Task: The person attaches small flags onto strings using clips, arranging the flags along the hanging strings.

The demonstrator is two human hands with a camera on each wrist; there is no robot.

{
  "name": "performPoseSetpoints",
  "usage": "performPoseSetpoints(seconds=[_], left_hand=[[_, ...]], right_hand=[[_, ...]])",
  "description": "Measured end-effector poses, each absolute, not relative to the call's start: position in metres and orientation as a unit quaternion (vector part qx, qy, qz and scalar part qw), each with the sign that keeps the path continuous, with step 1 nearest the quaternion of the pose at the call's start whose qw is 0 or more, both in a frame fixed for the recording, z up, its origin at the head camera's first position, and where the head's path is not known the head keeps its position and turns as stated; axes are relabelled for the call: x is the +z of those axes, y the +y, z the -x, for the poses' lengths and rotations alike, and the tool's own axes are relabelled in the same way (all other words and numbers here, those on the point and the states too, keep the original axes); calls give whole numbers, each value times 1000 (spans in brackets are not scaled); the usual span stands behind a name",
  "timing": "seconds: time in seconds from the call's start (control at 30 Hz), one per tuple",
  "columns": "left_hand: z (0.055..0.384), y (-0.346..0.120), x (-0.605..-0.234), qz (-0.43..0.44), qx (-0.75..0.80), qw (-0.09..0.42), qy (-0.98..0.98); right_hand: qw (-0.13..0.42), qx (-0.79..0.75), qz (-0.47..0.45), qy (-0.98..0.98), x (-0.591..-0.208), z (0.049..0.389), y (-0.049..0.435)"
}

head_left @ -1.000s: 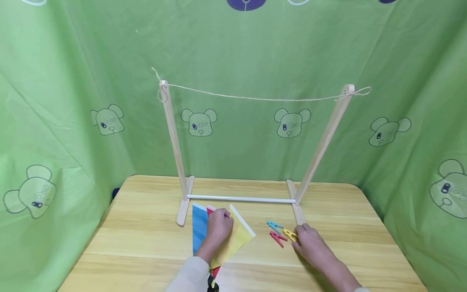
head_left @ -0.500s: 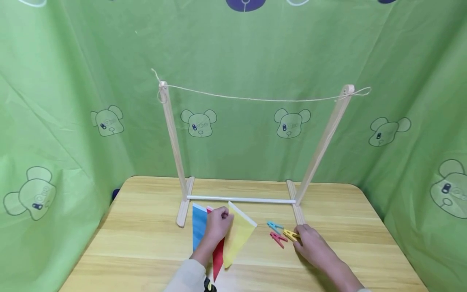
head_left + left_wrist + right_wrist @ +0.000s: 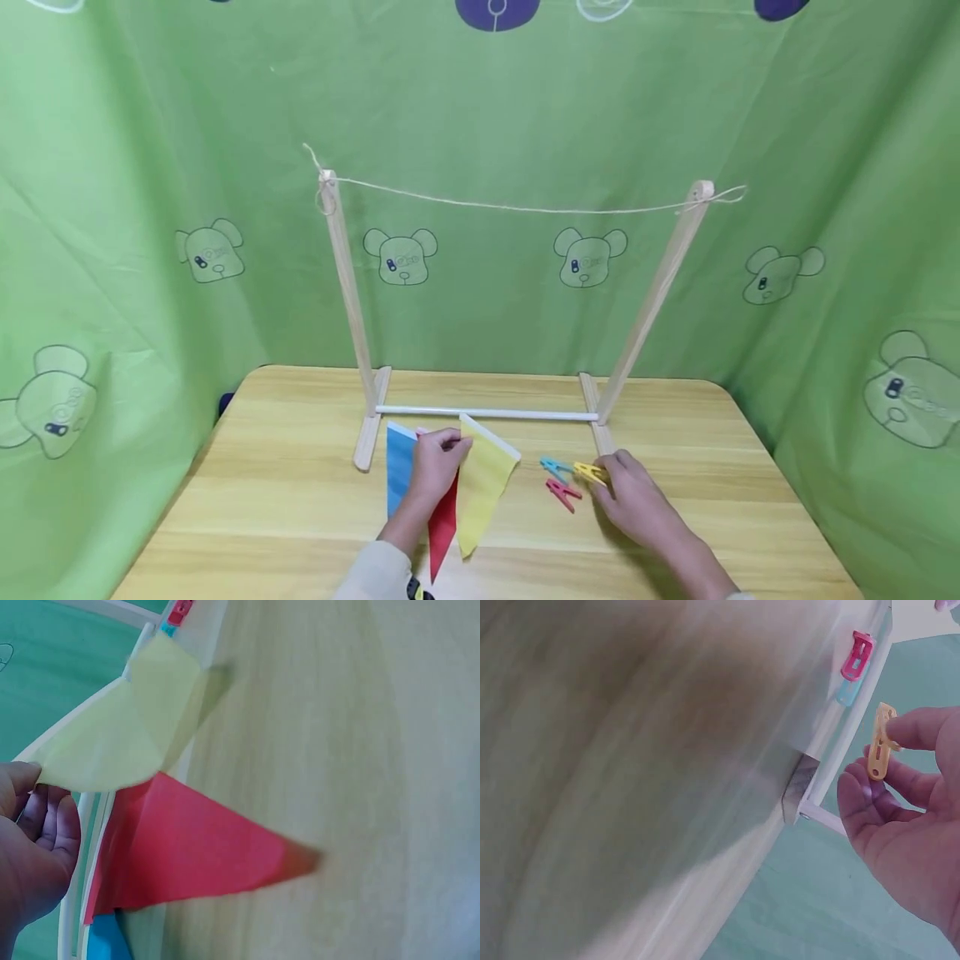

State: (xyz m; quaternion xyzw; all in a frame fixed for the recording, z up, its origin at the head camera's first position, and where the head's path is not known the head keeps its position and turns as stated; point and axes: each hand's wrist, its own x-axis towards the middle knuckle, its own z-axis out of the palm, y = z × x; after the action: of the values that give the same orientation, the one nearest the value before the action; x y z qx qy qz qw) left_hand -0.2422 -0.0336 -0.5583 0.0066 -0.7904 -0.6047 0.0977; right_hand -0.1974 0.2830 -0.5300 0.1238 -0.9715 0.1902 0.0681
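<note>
My left hand (image 3: pixel 437 462) pinches a yellow triangular pennant (image 3: pixel 483 483) at the corner of its white top edge. In the left wrist view the yellow cloth (image 3: pixel 105 742) hangs bent above the table, between thumb and fingers at that corner. Under the hand lie a red pennant (image 3: pixel 442 527) and a blue pennant (image 3: pixel 399 467), both partly covered. My right hand (image 3: pixel 633 496) holds a yellow clothespin (image 3: pixel 881 742) between thumb and fingers, lifted off the table. Left of it lie a blue clothespin (image 3: pixel 556 468) and a red clothespin (image 3: pixel 563 493).
Behind the hands stands a wooden frame with a left post (image 3: pixel 347 292), a right post (image 3: pixel 656 300) and a white crossbar (image 3: pixel 487 412). A thin string (image 3: pixel 495 205) is tied between the post tops. Green curtain (image 3: pixel 480 317) surrounds the wooden table (image 3: pixel 247 508).
My left hand has drawn the yellow pennant up and off the red one, which shows more now. The yellow clothespin has risen in my right hand. The head view has shifted slightly.
</note>
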Motion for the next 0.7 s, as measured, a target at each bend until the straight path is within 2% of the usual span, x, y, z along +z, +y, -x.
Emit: performPoseSetpoints(seconds=[0.47, 0.7], left_hand=[[240, -34, -547, -21, -646, 99, -756], [240, -36, -540, -40, -670, 80, -737]], right_hand=[[133, 212, -129, -960, -519, 195, 287], [153, 228, -141, -951, -506, 192, 287]])
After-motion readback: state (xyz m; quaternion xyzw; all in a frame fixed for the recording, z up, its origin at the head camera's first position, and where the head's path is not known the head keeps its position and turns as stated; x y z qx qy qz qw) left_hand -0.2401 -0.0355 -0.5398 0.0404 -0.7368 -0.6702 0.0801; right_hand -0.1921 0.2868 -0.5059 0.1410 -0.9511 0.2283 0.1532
